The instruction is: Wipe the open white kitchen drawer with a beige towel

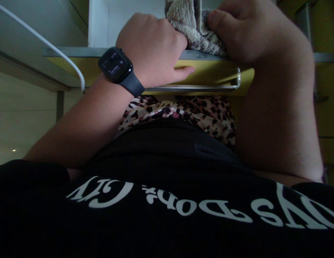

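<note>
My left hand (153, 48), with a dark smartwatch (115, 65) on its wrist, is closed over the grey counter edge (72, 52), and its fingers also meet a beige towel (192, 28). My right hand (236, 30) is closed on the same towel from the right, thumb pressed into the cloth. The towel lies bunched on the counter edge between both hands. Below the hands runs a yellow drawer front (210, 73) with a metal bar handle (193, 87).
A white cable (45, 43) curves down from the upper left. More yellow cabinet fronts (327, 107) stand at the right. My black printed shirt (167, 204) and a leopard-pattern garment (183, 114) fill the lower view, close against the drawer.
</note>
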Action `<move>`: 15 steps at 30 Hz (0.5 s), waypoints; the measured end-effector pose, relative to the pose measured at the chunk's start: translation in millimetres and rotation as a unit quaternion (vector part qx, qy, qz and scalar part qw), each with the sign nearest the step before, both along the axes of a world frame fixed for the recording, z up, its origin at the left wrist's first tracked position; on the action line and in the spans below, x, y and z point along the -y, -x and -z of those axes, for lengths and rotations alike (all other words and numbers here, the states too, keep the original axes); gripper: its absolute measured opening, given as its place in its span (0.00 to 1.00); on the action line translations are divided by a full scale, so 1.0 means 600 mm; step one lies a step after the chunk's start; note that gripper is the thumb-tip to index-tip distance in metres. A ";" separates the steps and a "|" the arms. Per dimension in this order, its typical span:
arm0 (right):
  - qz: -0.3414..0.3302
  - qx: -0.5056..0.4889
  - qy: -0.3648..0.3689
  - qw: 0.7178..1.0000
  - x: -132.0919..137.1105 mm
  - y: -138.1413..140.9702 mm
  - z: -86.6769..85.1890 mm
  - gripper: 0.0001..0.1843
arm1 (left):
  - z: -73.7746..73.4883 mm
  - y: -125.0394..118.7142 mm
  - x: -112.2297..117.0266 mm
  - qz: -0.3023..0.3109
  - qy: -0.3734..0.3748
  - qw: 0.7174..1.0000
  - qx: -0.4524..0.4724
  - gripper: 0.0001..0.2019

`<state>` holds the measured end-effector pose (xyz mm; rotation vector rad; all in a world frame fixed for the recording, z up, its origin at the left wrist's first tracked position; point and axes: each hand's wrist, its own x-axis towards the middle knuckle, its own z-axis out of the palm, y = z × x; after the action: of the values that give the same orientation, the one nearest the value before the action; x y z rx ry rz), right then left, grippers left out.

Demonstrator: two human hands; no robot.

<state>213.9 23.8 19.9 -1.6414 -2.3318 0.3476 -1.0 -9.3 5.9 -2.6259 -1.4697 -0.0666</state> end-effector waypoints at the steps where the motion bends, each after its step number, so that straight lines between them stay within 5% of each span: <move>1: -0.001 0.001 -0.002 1.000 0.000 0.000 0.000 0.23 | 0.000 0.000 0.000 0.000 -0.001 1.000 0.002 0.37; 15: -0.006 0.001 -0.005 1.000 -0.004 -0.003 0.001 0.23 | 0.001 0.001 0.001 0.001 -0.001 1.000 0.003 0.37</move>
<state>216.0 26.0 19.4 -1.6253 -2.3415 0.3348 -1.6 -9.9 5.4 -2.6277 -1.4691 -0.0764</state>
